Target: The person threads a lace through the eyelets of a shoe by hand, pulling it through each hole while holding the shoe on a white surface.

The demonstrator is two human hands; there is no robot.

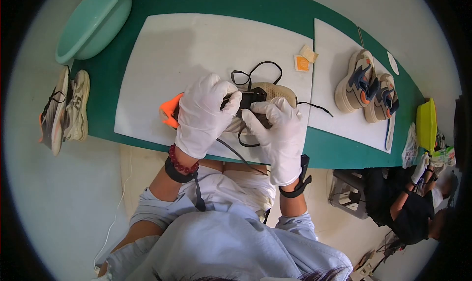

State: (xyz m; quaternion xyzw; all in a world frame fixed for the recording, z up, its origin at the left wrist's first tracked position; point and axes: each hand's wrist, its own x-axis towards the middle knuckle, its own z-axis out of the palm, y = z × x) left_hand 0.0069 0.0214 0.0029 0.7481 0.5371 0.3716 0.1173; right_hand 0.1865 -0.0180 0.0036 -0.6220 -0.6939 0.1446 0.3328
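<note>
A shoe (280, 92) with a beige mesh toe, a black tongue area and an orange heel lies sideways on the white mat. Black laces (265, 63) loop above it, and one end trails to the right. My left hand (205, 109), in a white glove, is closed at the shoe's black lacing area; what its fingertips pinch is too small to make out. On the toe side, my right hand (276, 128), also gloved, has its fingers curled against the lacing, and its fingertips' hold is unclear.
Two sneakers (356, 82) stand on the right mat. Small orange and beige packets (302, 63) lie above the shoe. A mint basin (93, 25) and another pair of shoes (76, 106) are at left. A gloved co-worker (413, 207) sits at right near a yellow-green basin (426, 125).
</note>
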